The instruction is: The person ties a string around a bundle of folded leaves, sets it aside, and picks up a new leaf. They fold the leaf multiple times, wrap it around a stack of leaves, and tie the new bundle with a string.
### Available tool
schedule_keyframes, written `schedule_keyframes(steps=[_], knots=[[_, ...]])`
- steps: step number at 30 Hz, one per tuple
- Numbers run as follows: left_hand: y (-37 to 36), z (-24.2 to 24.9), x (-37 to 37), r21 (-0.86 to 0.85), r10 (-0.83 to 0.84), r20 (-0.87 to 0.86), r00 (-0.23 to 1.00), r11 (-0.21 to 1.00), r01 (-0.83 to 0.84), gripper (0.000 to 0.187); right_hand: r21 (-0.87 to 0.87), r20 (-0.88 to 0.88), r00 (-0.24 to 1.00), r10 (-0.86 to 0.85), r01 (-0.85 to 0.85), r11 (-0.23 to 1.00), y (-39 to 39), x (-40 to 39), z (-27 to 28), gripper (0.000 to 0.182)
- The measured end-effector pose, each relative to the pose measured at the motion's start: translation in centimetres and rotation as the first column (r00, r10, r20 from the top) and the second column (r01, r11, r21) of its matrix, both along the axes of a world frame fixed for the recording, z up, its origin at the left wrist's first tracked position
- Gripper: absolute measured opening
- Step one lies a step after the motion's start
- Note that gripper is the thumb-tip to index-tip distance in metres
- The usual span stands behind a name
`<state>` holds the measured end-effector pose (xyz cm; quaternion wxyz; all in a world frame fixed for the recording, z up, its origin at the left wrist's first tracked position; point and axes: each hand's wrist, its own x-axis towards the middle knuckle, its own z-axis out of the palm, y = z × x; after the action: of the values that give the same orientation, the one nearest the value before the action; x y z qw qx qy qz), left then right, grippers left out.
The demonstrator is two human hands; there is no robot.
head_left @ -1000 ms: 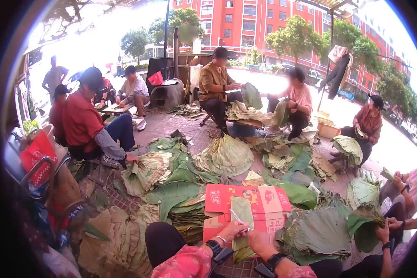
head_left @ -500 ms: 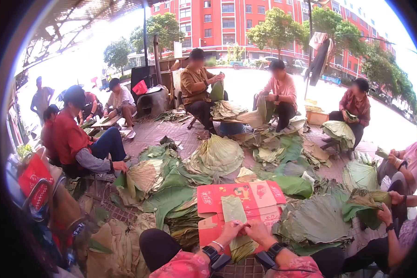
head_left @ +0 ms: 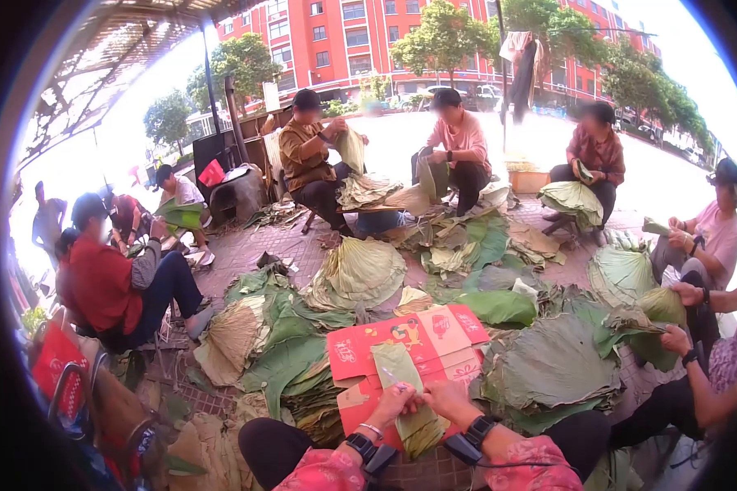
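A long folded green leaf bundle (head_left: 400, 367) lies across the flattened red cardboard box (head_left: 348, 353) in front of my knees. My left hand (head_left: 391, 405) is closed in a pinch over the bundle's left side. A thin white strand (head_left: 390, 375) shows just above its fingers. My right hand (head_left: 450, 402) is also closed, its fingertips meeting those of my left over the bundle. What the fingertips pinch is too small to make out. The bundle's lower end sticks out between my wrists, with layered leaf edges.
Large dried leaf stacks lie right (head_left: 549, 368), left (head_left: 236, 340) and ahead (head_left: 359, 270). A co-worker's hands (head_left: 678, 337) hold leaves close on my right. A person in a red top (head_left: 98, 282) sits at left. Bags (head_left: 61, 360) stand at lower left.
The view has turned slightly, so the scene sits further left. My hands stay over the bundle, now slightly apart at the wrists. The person at left has raised a green leaf.
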<state>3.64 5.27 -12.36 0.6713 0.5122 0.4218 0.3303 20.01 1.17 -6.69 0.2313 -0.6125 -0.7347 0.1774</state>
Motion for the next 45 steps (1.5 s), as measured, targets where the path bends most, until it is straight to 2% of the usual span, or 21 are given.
schedule_keyframes(steps=[1, 4, 7, 10, 13, 16, 19, 22, 23, 25, 27, 29, 31, 33, 35, 38, 41, 44, 45], knots=[[0.0, -0.2, -0.1, -0.019, -0.009, 0.004, 1.000, 1.000, 0.009, 0.017, 0.007, 0.037, 0.999, -0.018, 0.017, 1.000, -0.4, -0.3, 0.4, 0.022], [0.4, -1.3, -0.5, -0.109, -0.010, 0.092, 0.996, 0.994, 0.019, 0.015, -0.031, 0.120, 0.989, 0.089, -0.086, 0.996, -1.3, -1.1, 1.0, 0.017], [0.9, -2.9, -1.1, -0.235, 0.011, 0.216, 0.976, 0.971, 0.041, 0.013, 0.120, 0.024, 0.996, 0.081, -0.084, 0.989, -1.8, -2.1, -1.5, 0.013], [0.8, -2.9, -1.0, -0.331, 0.120, 0.310, 0.943, 0.944, -0.012, 0.013, 0.183, 0.097, 0.990, 0.105, -0.121, 0.976, -2.0, -2.7, -3.1, 0.011], [0.3, -2.1, -0.8, -0.366, 0.168, 0.267, 0.949, 0.928, -0.061, 0.013, 0.016, 0.153, 0.985, 0.076, -0.079, 0.997, -2.3, -2.5, -2.4, 0.012], [0.3, -0.4, -0.4, -0.262, 0.151, 0.150, 0.977, 0.959, -0.108, 0.012, -0.048, 0.018, 0.997, 0.075, -0.074, 0.996, -1.7, -1.5, 0.2, 0.019], [-0.2, 0.9, 0.5, -0.088, 0.142, -0.005, 0.990, 0.986, -0.141, 0.013, 0.225, -0.335, 0.941, 0.051, 0.027, 0.974, -0.8, -1.4, -1.3, 0.032], [-0.4, -1.0, 1.3, 0.293, 0.137, -0.160, 0.977, 0.952, -0.086, 0.011, 0.018, -0.448, 0.880, 0.154, -0.164, 0.986, 0.1, -0.3, -1.8, 0.041], [-0.7, -1.7, 1.2, 0.413, 0.152, -0.204, 0.967, 0.909, -0.055, 0.010, -0.033, -0.429, 0.890, 0.156, -0.188, 0.982, 0.5, 0.1, -2.5, 0.041], [-2.3, 0.6, 1.5, 0.607, 0.192, -0.290, 0.937, 0.794, 0.025, 0.008, -0.158, -0.395, 0.905, 0.159, -0.237, 0.959, 1.4, 0.7, -5.2, 0.040], [-2.6, 0.5, 1.6, 0.711, 0.209, -0.267, 0.941, 0.702, 0.046, 0.007, -0.245, -0.592, 0.804, 0.062, -0.252, 0.936, 2.6, 0.8, -6.7, 0.039], [-3.4, 1.7, 1.6, 0.741, 0.209, -0.303, 0.930, 0.666, 0.092, 0.008, -0.168, -0.902, 0.432, -0.009, -0.332, 0.928, 2.1, 1.3, -6.4, 0.035], [-3.3, -0.2, 1.6, 0.780, 0.226, -0.277, 0.934, 0.620, 0.081, 0.010, -0.409, -0.841, 0.495, -0.218, -0.317, 0.856, 2.3, 2.2, -5.3, 0.031], [-3.4, -0.7, 1.5, 0.751, 0.189, -0.293, 0.937, 0.653, 0.103, 0.011, -0.450, -0.821, 0.515, -0.248, -0.315, 0.836, 2.3, 2.2, -5.1, 0.030], [-3.5, -0.1, 1.5, 0.751, 0.196, -0.315, 0.929, 0.650, 0.117, 0.014, -0.458, -0.791, 0.557, -0.253, -0.266, 0.848, 2.5, 1.9, -4.7, 0.030], [-3.7, 0.5, 1.6, 0.739, 0.185, -0.289, 0.939, 0.667, 0.096, 0.014, -0.341, -0.851, 0.482, -0.210, -0.203, 0.918, 2.8, 1.1, -5.6, 0.029], [-3.9, 1.0, 1.7, 0.769, 0.198, -0.302, 0.933, 0.629, 0.115, 0.015, -0.291, -0.847, 0.474, -0.241, -0.034, 0.956, 2.5, 0.4, -5.6, 0.027], [-3.7, 0.8, 1.7, 0.815, 0.253, -0.345, 0.904, 0.559, 0.154, 0.016, -0.389, -0.879, 0.385, -0.282, -0.236, 0.890, 2.6, 0.4, -6.2, 0.017], [-3.7, 0.6, 1.6, 0.813, 0.246, -0.362, 0.899, 0.555, 0.176, 0.016, -0.428, -0.848, 0.442, -0.291, -0.250, 0.869, 2.6, 0.7, -5.7, 0.014]])
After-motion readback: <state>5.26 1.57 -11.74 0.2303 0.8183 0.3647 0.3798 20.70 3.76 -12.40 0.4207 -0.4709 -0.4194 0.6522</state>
